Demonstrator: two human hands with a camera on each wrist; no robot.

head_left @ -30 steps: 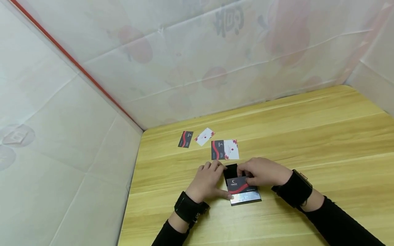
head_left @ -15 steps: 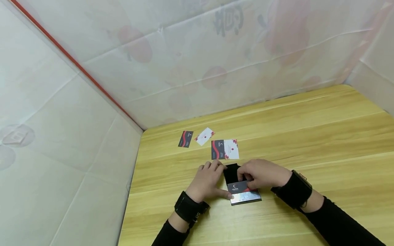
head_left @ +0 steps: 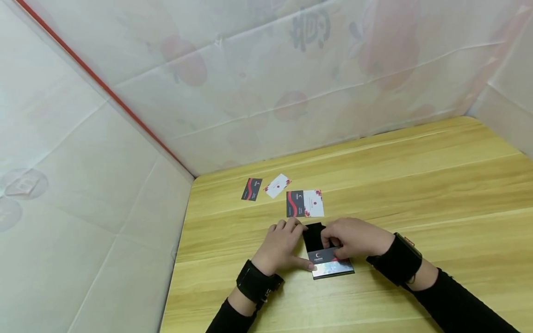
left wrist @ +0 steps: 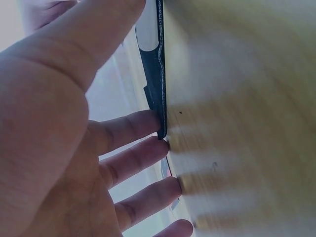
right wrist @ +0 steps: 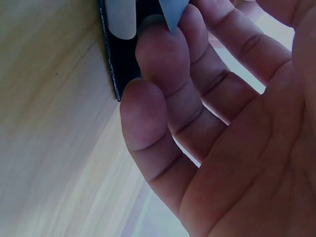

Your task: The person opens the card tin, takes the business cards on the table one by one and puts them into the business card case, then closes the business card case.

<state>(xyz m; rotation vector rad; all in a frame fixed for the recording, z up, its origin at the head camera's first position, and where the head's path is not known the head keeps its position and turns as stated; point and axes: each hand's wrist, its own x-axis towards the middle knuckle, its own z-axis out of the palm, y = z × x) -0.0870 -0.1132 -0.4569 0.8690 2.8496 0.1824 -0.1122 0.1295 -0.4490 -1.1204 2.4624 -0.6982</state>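
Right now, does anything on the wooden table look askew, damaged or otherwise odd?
Nothing looks damaged or spilled. The small white flowered card lies tilted beside the straighter black-and-red card. The left hand steadies the black card case, and the right hand pinches a dark card partly inside it.

Five cards (head_left: 304, 203), one card case (head_left: 329, 259), two hands (head_left: 281, 245).
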